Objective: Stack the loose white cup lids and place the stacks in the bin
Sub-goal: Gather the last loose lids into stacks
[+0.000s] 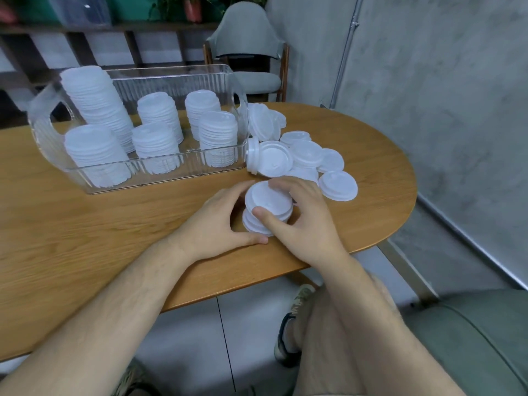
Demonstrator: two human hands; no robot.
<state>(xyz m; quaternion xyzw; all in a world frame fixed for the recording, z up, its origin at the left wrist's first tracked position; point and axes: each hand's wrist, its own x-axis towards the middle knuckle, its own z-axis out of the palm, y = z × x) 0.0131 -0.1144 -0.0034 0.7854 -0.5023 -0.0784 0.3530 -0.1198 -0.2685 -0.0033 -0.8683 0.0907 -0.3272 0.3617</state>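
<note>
A short stack of white cup lids (267, 202) stands on the wooden table (85, 224) near its front edge. My left hand (220, 221) curls round the stack's left side, thumb on the table below it. My right hand (303, 221) grips the stack from the right, thumb on the top lid's front rim and fingers over its far edge. Behind the stack lies a pile of loose white lids (303, 155). A clear ribbed plastic bin (137, 178) at the left holds several stacks of lids (100, 107).
A few lids (264, 122) lean against the bin's right end. A grey chair (248, 55) stands behind the table by the concrete wall. The table's rounded edge runs close to my right hand. My knee and a green seat cushion (471, 338) are below.
</note>
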